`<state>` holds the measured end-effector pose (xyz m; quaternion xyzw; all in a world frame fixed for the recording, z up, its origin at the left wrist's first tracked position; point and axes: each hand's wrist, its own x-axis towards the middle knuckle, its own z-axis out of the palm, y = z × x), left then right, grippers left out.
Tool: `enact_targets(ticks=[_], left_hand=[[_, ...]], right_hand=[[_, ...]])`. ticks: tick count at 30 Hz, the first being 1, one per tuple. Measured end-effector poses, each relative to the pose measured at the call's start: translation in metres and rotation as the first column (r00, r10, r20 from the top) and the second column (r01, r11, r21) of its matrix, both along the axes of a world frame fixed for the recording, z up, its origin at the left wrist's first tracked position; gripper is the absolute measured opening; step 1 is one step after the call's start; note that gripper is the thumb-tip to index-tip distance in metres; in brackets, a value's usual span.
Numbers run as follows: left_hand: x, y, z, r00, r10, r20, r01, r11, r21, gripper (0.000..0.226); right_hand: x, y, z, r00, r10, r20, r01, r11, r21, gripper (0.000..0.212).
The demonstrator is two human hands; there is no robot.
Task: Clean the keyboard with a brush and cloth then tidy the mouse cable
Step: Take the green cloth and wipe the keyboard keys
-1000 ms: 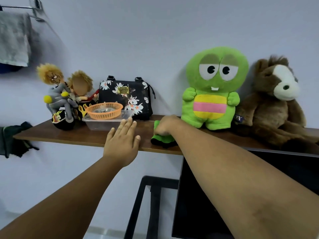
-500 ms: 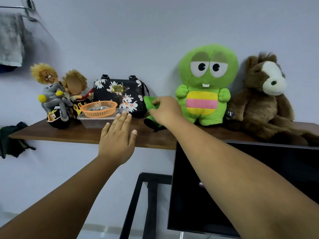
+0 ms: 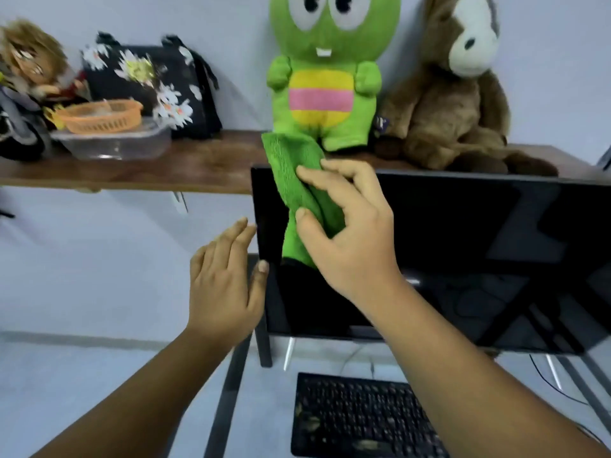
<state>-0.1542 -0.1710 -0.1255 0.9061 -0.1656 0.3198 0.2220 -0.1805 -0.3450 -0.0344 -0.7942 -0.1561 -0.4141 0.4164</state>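
My right hand (image 3: 350,229) pinches a green cloth (image 3: 294,180) between thumb and fingers, holding it in the air in front of the dark monitor (image 3: 463,246). The cloth hangs down from the hand, its lower end black. My left hand (image 3: 224,285) is beside the monitor's left edge, fingers straight, holding nothing. A black keyboard (image 3: 360,418) with dusty keys lies on the glass desk below, partly hidden by my right forearm. No brush or mouse shows.
A wooden shelf (image 3: 185,166) above the monitor carries a green plush toy (image 3: 327,77), a brown plush horse (image 3: 463,94), a floral black bag (image 3: 155,81), an orange basket (image 3: 102,119) on a clear box, and dolls at the left. Thin cables (image 3: 545,378) run behind the keyboard.
My right hand has lifted the green cloth off the shelf and brought it down in front of the monitor. The view has tilted down, so the keyboard now shows. My left hand dropped lower too.
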Motion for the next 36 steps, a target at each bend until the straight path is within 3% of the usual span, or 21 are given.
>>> enact_targets(ticks=[6,10,13,16,19,21,30,36], left_hand=[[-0.043,-0.044,-0.072,0.985,-0.084,-0.152,0.083,0.996,-0.012,0.047],[-0.054,-0.057,-0.128,0.943,-0.06,-0.327,0.081,0.995,0.052,0.047],[-0.06,-0.053,-0.172,0.867,-0.001,-0.499,0.093,0.983,0.159,0.057],[-0.067,-0.043,-0.209,0.728,0.04,-0.684,0.18,0.952,0.247,0.076],[-0.073,-0.033,-0.232,0.591,0.062,-0.804,0.274,0.923,0.272,0.094],[-0.075,-0.03,-0.241,0.544,0.068,-0.836,0.309,0.91,0.275,0.107],[-0.068,-0.028,-0.252,0.547,-0.013,-0.837,0.296,0.938,0.179,0.126],[-0.065,-0.028,-0.25,0.537,-0.021,-0.843,0.3,0.939,0.168,0.129]], right_hand=[[-0.043,-0.052,-0.095,0.982,-0.027,-0.186,0.021,0.999,-0.038,0.038],[-0.066,-0.076,-0.167,0.922,-0.073,-0.379,0.053,0.997,-0.062,0.04],[-0.08,-0.09,-0.224,0.811,-0.135,-0.569,0.052,0.986,-0.159,0.044],[-0.086,-0.103,-0.272,0.658,-0.248,-0.71,0.039,0.954,-0.298,0.049],[-0.087,-0.109,-0.298,0.453,-0.387,-0.803,0.017,0.905,-0.426,0.053],[-0.084,-0.104,-0.306,0.371,-0.437,-0.819,-0.03,0.876,-0.481,0.054],[-0.047,-0.055,-0.307,0.431,-0.322,-0.843,-0.259,0.851,-0.457,0.05],[-0.06,-0.096,-0.315,0.35,-0.504,-0.79,0.015,0.846,-0.533,0.04]])
